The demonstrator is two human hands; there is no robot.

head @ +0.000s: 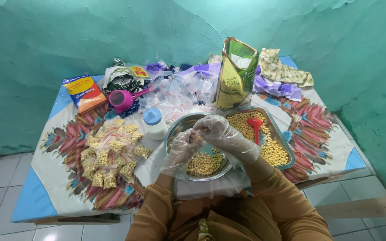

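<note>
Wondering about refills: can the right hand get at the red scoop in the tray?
Probably yes: the red scoop lies exposed on the beans in the tray, just beyond the right hand, nothing between.

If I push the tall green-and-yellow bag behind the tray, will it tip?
Probably. The bag stands upright, tall and narrow, open at the top, so a high push may topple it. It looks soft and creased, so it would likely buckle. The tray in front might catch it.
</note>
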